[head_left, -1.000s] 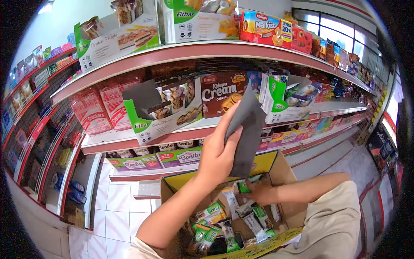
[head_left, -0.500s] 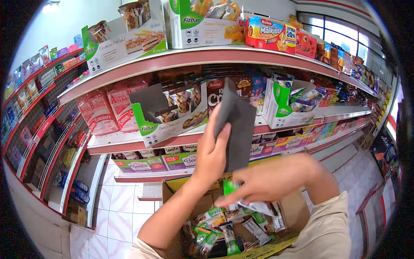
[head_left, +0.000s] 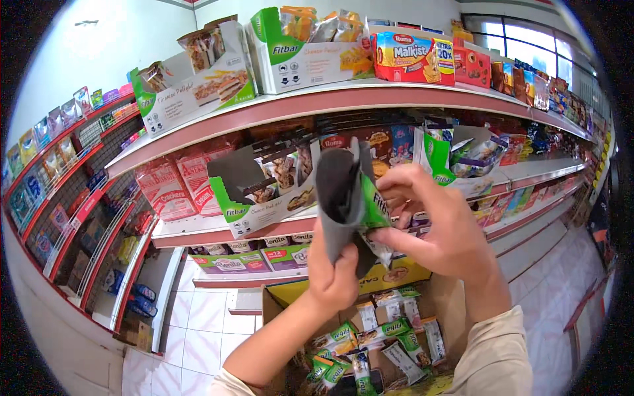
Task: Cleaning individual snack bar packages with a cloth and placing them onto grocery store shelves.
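My left hand (head_left: 337,277) grips a grey cardboard display carton (head_left: 340,221) from below, thumb across its side. The carton stands tilted above a large brown box, its dark inside partly in view. At its right side my right hand (head_left: 439,228) is closed on a green and silvery wrapped snack bar (head_left: 378,210). The fingers hide part of this bar, and I cannot tell how far it sits within the carton. Several similar wrapped snack bars (head_left: 396,363) lie loose in the brown box (head_left: 446,297) beneath my hands.
Ahead stand shelves (head_left: 277,109) with an open choco-bar carton (head_left: 264,198), red cracker packs (head_left: 168,191) and another display carton (head_left: 432,162). More cartons (head_left: 191,82) and a red biscuit pack (head_left: 413,59) line the upper shelf. A red-edged rack (head_left: 86,204) is at left, over tiled floor (head_left: 198,323).
My right hand has risen from above the brown box to the carton's right side. The carton has turned, so its dark inside now shows. The view has shifted slightly.
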The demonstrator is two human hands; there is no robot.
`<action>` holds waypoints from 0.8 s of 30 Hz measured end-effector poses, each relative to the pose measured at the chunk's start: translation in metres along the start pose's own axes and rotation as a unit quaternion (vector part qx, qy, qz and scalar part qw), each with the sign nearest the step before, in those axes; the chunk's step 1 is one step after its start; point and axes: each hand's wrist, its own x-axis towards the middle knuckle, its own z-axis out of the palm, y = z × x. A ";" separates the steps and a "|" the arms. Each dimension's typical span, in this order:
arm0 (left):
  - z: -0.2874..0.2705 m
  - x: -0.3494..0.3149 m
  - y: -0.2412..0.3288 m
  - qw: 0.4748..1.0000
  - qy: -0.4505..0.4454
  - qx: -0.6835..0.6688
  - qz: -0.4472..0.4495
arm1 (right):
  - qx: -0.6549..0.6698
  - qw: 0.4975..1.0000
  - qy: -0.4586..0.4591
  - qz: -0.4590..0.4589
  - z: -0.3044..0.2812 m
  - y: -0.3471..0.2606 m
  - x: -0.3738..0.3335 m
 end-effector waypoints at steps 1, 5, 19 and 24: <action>0.003 0.000 0.001 0.999 -0.020 0.024 0.032 | 0.014 1.000 0.005 -0.005 -0.001 0.002 -0.001; 0.013 -0.004 0.004 0.995 -0.087 -0.045 -0.016 | 0.158 0.979 0.131 0.003 0.000 0.001 0.001; 0.026 0.006 0.002 0.973 -0.047 -0.078 -0.213 | 0.161 0.860 0.437 -0.209 -0.018 0.017 0.006; 0.025 0.018 0.020 0.850 0.143 -0.329 -0.386 | -0.036 0.959 0.231 -0.161 -0.021 0.024 0.005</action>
